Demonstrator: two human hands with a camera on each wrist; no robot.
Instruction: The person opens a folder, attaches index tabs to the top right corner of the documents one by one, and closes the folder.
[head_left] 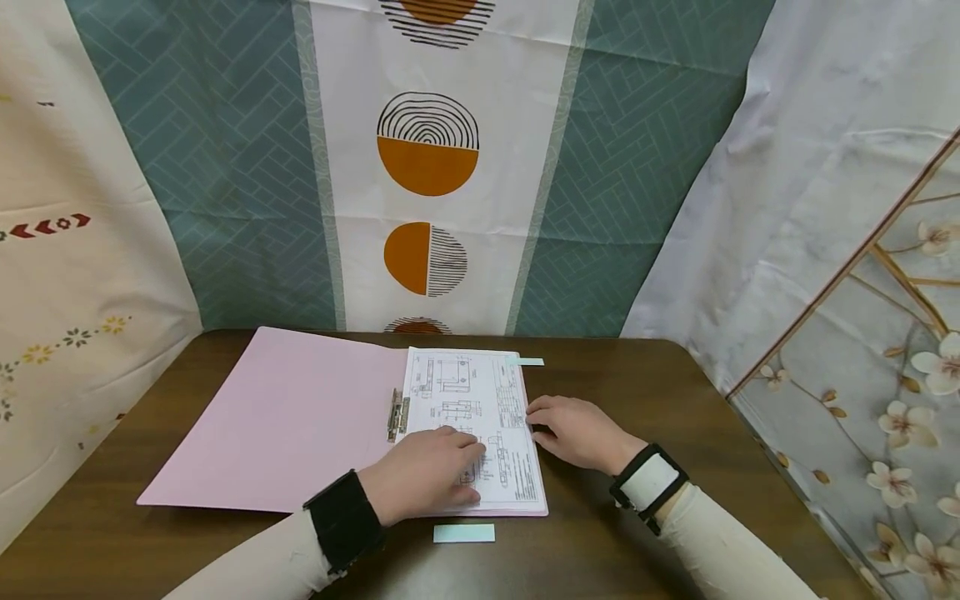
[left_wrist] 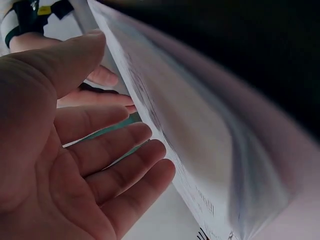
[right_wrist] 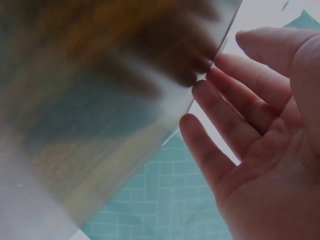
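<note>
A pink folder (head_left: 300, 417) lies spread out on a brown table, its cover turned to the left. On its right half sits a stack of printed technical drawings (head_left: 517, 458), beside a metal clip (head_left: 398, 415) at the fold. My left hand (head_left: 423, 473) is over the lower left of the top sheet, fingers loosely bent and gripping nothing. At the stack's right edge is my right hand (head_left: 579, 432), its fingertips on or just beside that edge; in the right wrist view the fingers (right_wrist: 205, 142) look relaxed, with nothing between them.
A pale green strip (head_left: 531, 362) sticks out at the stack's top right corner. Another pale green strip (head_left: 463, 533) lies on the table (head_left: 600, 533) in front of the folder. Patterned cloth (head_left: 637, 167) hangs behind the table, with more on both sides.
</note>
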